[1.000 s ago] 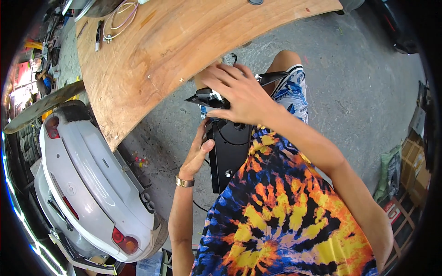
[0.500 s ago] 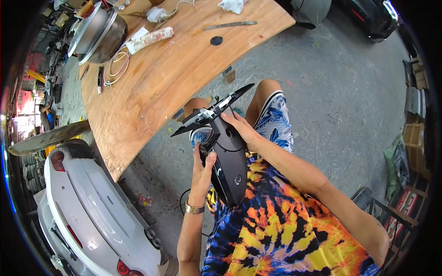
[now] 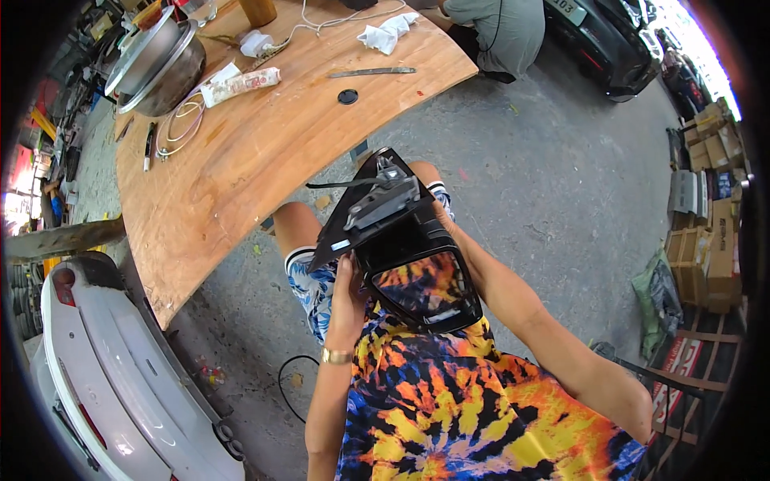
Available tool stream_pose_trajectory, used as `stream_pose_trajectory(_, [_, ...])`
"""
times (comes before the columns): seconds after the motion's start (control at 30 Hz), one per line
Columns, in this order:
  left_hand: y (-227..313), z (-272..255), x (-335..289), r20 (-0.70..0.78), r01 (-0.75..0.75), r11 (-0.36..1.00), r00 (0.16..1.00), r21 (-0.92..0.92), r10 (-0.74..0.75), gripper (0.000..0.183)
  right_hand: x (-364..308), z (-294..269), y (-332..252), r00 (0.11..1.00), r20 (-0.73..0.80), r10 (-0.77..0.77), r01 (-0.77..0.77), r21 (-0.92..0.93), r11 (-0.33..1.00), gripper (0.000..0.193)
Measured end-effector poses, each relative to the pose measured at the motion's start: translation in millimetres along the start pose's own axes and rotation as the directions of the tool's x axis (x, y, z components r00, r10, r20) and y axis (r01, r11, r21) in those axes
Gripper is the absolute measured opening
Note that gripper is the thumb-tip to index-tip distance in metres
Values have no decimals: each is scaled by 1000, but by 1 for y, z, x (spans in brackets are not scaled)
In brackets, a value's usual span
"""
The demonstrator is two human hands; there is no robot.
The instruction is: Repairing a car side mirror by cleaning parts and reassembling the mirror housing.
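Note:
I hold a black car side mirror (image 3: 401, 245) over my lap, its glass (image 3: 429, 290) facing up and reflecting my tie-dye shirt. The triangular base with its grey metal bracket (image 3: 383, 202) points away from me. At the mirror's left side, my left hand (image 3: 346, 293) grips the lower corner of the base, thumb upward; a gold watch is on that wrist. From the right, my right hand (image 3: 447, 224) supports the housing, with its fingers mostly hidden behind it.
A wooden table (image 3: 241, 172) carries a metal pot (image 3: 164, 76), a white tube (image 3: 241, 86), a pen, a cable, a black round cap (image 3: 347, 97) and a flat metal strip (image 3: 373, 72). A white car (image 3: 136, 385) stands left, cardboard boxes (image 3: 706, 248) right. Another person crouches beyond the table.
The mirror has been turned over, so its glass and bracket now face up instead of the dark housing. My right hand has shifted behind its right side. The whole view has swung slightly.

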State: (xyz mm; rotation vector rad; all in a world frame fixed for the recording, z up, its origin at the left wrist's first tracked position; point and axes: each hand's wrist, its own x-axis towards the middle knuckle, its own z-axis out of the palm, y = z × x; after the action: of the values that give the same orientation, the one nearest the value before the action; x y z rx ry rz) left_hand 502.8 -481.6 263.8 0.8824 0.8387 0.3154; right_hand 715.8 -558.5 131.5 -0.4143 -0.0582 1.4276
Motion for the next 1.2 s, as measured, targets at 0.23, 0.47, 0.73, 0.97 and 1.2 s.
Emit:
stream_pose_trajectory(0.23, [-10,2,20,-12,187,925,979,-330,-202,40,-10,43,-19,983,-180,-17,-29,-250,968,52])
stream_pose_trajectory(0.47, [-10,1,-7,2,105,990,994,-97,-105,33,-4,65,-18,945,-269,188,-307,-520,797,76])
stream_pose_trajectory(0.73, [-33,-52,-49,-30,243,936,966,-255,-259,40,19,81,12,932,-8,362,-294,-602,743,66])
stream_pose_trajectory(0.97, [-16,-47,-114,3,6,724,1000,690,-11,48,43,66,38,964,2,267,-92,-937,338,46])
stream_pose_trajectory(1.2, [64,39,-91,445,-464,108,880,879,165,35,36,96,34,959,-206,193,-195,-978,-77,50])
